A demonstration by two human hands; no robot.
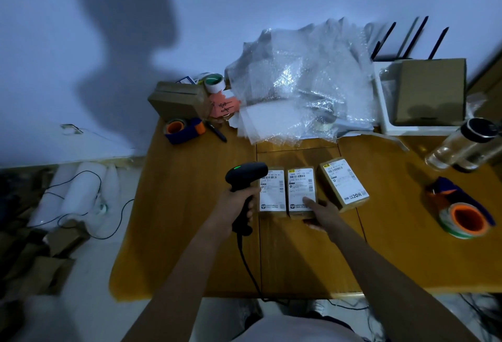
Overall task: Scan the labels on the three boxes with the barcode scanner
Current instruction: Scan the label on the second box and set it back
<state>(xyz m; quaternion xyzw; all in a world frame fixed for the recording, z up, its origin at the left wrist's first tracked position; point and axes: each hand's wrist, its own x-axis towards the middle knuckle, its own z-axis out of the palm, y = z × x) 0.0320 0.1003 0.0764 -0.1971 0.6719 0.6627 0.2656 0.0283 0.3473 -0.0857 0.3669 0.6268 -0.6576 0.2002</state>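
Observation:
Three small cardboard boxes with white shipping labels lie side by side on the wooden table [190, 233]. The left box [271, 192] sits right beside the middle box [301, 187]; the right box [343, 183] is angled a little apart. My left hand [239, 203] grips the handle of a black barcode scanner [245, 176], its green light on, its head over the left box's near-left edge. My right hand [322, 212] rests on the near end of the middle box, thumb on its label.
Bubble wrap [301, 81] is piled at the back. Tape dispensers lie at back left [183, 128] and right [461, 211]. A clear bottle [461, 146], a white tray with a box [432, 92] and a brown box [179, 100] also stand on the table. The scanner's cable [244, 260] hangs off the front edge.

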